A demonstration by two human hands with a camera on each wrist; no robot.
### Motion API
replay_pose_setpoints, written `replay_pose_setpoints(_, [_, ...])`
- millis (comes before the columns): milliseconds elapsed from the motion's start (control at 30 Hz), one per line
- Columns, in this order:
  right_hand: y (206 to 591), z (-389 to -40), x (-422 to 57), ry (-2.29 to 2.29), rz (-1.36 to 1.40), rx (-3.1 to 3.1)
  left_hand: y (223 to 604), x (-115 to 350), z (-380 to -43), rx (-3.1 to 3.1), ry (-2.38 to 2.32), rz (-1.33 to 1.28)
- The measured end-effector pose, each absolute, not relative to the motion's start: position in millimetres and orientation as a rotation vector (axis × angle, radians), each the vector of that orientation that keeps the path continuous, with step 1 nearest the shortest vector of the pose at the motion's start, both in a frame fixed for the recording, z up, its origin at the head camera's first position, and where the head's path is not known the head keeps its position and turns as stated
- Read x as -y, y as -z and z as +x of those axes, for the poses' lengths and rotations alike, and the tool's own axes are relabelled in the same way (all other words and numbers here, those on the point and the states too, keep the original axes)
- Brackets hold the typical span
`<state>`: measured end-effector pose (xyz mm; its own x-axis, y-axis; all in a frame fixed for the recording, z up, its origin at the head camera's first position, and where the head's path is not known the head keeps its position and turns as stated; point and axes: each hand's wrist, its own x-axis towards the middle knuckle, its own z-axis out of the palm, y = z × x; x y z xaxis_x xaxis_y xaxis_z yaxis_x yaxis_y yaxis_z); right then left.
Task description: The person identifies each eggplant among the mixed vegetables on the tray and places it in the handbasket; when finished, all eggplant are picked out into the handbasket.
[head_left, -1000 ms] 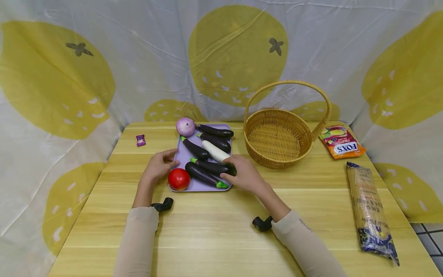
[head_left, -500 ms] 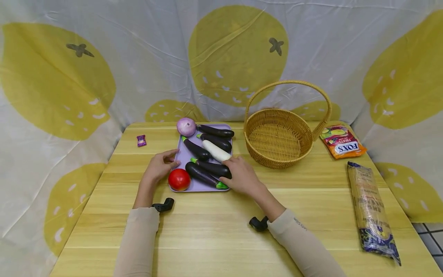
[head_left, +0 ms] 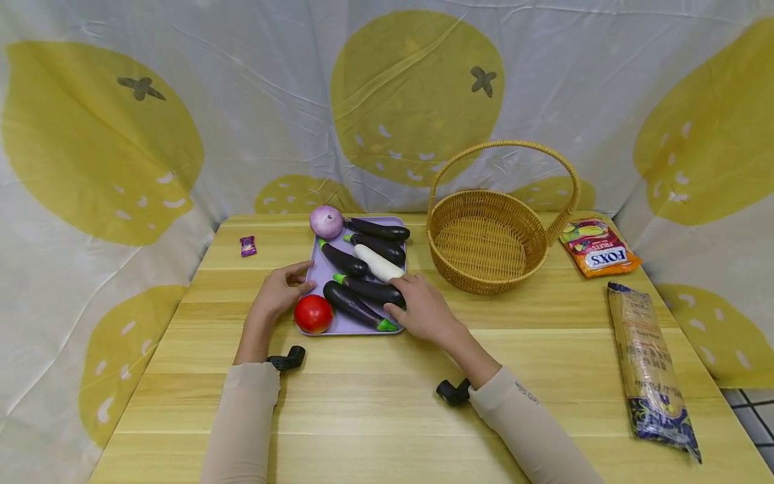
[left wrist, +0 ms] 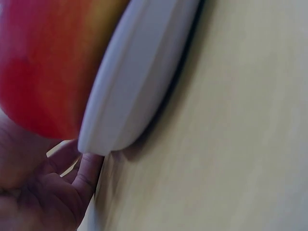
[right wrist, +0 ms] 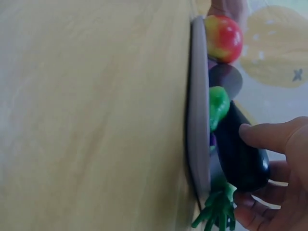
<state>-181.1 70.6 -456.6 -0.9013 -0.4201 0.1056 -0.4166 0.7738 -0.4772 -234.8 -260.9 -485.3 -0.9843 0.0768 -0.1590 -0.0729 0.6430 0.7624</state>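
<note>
A lilac tray (head_left: 347,331) holds several dark eggplants, a white radish (head_left: 377,262) and a round red-and-yellow fruit (head_left: 313,314). My right hand (head_left: 423,309) is at the tray's right side, gripping the blunt end of an eggplant (head_left: 370,290). In the right wrist view the thumb presses this eggplant (right wrist: 240,149) while the fingers curl beneath it; green leaves (right wrist: 216,211) show below. Another eggplant (head_left: 357,306) lies in front of it. My left hand (head_left: 278,289) rests at the tray's left edge behind the fruit, fingers and thumb apart. The left wrist view shows the tray's side (left wrist: 139,77) close up.
A purple onion (head_left: 326,222) is at the tray's back left corner. To the right stands a wicker basket (head_left: 484,282) with a tall handle. Further right lie a Fox's candy bag (head_left: 598,249) and a long pasta packet (head_left: 650,363). A small purple wrapped sweet (head_left: 248,246) is at the left.
My right hand has shifted slightly left and closed round the end of the eggplant, covering the green leaves that showed there before. My left hand stays at the tray's edge.
</note>
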Motion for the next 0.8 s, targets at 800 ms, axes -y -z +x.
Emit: replay_pose_setpoints(800, [423,-181,-123,1.095,-0.721,-2.952,485,260,-234,-2.669,-1.274,-0.033])
